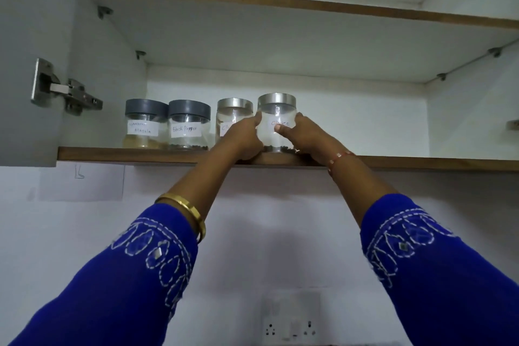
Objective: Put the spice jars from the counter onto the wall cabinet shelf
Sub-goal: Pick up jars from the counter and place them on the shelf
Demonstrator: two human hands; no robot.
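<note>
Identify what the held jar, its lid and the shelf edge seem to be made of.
Held jar: clear glass or plastic, its contents show through. Its lid: brushed metal by its silvery sheen, possibly metallised plastic. Shelf edge: brown wood-look banding, likely laminate over board.

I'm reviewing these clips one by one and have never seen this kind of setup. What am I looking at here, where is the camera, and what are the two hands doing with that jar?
There is no machine here: a person wears one wide-angle camera on the head, so you see their own arms in blue embroidered sleeves reaching up into an open wall cabinet. On the lower shelf four clear jars stand in a row. From the left: a grey-lidded jar labelled Masala, a grey-lidded Black Pepper jar, a metal-lidded jar whose label is partly hidden, and a metal-lidded Cloves jar near the front edge. The left hand and the right hand grip the Cloves jar from either side, its base on the shelf. The shelf to the right of it is bare. The counter is out of view.
</note>
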